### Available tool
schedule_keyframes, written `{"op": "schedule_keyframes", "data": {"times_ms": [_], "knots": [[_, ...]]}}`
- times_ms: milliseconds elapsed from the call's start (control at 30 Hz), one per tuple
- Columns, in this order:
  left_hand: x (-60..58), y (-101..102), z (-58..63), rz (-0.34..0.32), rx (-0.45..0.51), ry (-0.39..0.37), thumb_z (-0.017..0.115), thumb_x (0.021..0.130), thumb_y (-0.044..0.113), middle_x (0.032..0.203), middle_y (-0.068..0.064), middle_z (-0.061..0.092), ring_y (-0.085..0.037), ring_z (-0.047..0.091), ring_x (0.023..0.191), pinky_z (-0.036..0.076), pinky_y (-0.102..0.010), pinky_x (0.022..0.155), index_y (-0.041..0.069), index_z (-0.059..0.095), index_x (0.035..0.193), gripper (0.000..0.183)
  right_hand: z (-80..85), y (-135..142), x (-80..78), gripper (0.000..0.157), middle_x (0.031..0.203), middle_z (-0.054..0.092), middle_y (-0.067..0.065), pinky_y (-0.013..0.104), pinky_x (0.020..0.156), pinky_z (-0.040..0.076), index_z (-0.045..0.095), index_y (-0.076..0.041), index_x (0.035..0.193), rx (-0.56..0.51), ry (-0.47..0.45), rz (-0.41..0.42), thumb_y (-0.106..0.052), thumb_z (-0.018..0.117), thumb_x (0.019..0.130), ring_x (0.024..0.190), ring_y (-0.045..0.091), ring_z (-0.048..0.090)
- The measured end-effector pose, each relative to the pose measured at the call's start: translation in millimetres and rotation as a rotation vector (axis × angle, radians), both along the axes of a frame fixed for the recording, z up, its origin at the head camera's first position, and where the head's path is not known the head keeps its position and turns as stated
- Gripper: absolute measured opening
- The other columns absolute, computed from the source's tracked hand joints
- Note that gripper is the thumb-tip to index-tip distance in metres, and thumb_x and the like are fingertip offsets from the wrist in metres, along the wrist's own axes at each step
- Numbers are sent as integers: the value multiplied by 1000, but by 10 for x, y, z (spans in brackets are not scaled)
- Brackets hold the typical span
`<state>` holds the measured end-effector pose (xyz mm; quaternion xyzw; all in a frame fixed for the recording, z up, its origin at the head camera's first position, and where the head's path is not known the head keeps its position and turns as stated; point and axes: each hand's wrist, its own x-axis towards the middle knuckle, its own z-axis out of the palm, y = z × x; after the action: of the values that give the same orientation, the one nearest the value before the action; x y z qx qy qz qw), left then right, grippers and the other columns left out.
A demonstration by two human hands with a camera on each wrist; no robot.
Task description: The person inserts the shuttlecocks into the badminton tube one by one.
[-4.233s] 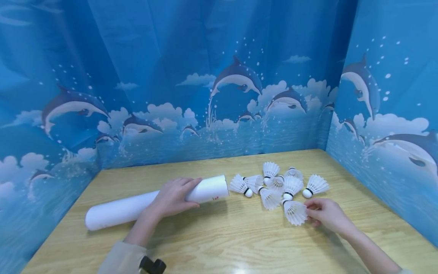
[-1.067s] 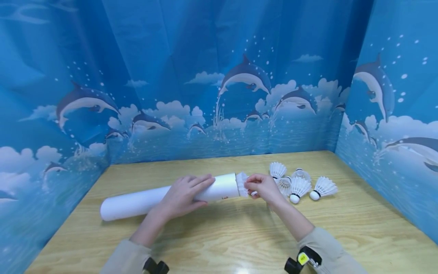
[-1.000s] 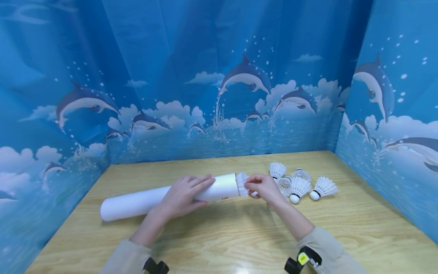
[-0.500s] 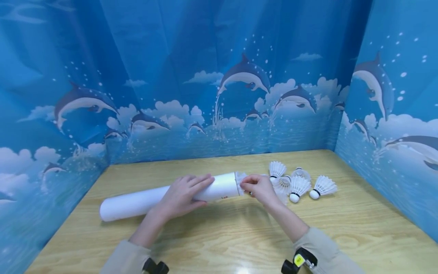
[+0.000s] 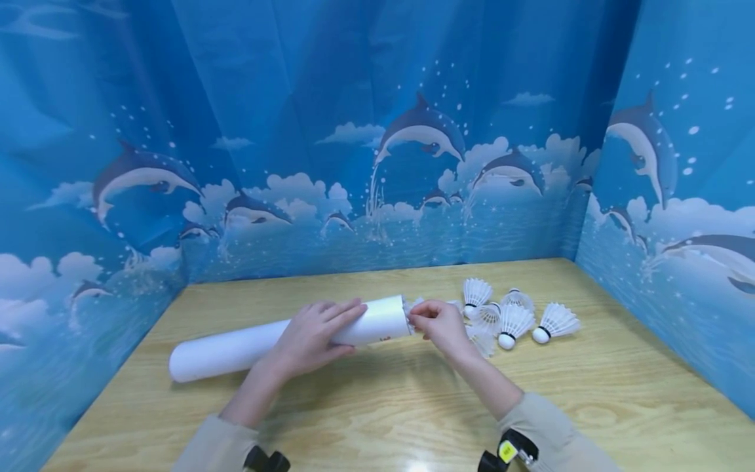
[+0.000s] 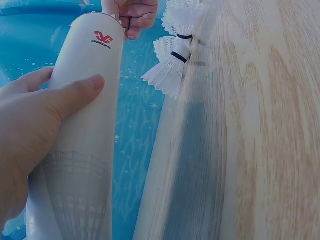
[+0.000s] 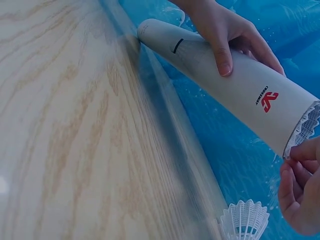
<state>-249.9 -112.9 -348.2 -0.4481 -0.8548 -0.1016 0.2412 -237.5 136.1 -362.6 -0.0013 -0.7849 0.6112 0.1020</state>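
My left hand (image 5: 312,334) grips a long white cardboard shuttlecock tube (image 5: 224,351) from above, thumb on the near side and fingers over the top. The tube lies slanted, its mouth facing right. A red CROSSWAY logo (image 7: 268,102) shows near that mouth in the right wrist view. Inside the mouth sits a white shuttlecock (image 7: 308,123); only its skirt's rim is visible, its cork hidden in the tube. Thumb and fingers of my right hand (image 5: 444,328) pinch at this rim, seen close in the right wrist view.
Several loose white shuttlecocks with black bands lie right of the tube, among them an upright-skirted one (image 5: 477,292), one in front (image 5: 516,321) and one farthest right (image 5: 559,321). The wooden table (image 5: 377,419) meets a blue dolphin-print curtain (image 5: 330,164) behind.
From the shuttlecocks on the right, my right hand has moved left to the tube's mouth. Over the last second the pinched shuttlecock has slid deeper into the tube. Left hand keeps its grip.
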Motion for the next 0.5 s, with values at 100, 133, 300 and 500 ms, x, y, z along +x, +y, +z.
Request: {"op": "schedule_keyframes", "data": {"times_ms": [100,133,300,500], "knots": [[1,-8,-4,-1,0,3,80,71,35,135,0,51,-24,56,105,48,-45,86,22,47,137,75,-1,-12,9,8,70,64,3,25,51,45,67,7,84,11,2,0,3,65,78,61,11,52],[0,-10,-7,-3,1,3,80,71,35,135,0,51,-24,56,105,48,-45,86,21,47,137,75,-2,-14,11,8,72,65,4,26,52,45,68,7,84,13,1,-1,3,65,78,62,12,53],[-8,-19,-21,-3,-2,14,79,71,35,135,-1,51,-24,56,104,47,-44,86,21,47,137,75,-4,-38,8,9,77,68,8,25,52,45,69,7,85,9,-16,-6,4,65,78,64,13,55],[-18,-23,-35,-1,-4,18,79,71,36,135,0,50,-24,56,104,47,-44,87,22,46,138,76,-11,-70,-3,11,80,69,13,24,51,47,69,8,87,7,-1,-8,5,63,78,64,14,56]]}}
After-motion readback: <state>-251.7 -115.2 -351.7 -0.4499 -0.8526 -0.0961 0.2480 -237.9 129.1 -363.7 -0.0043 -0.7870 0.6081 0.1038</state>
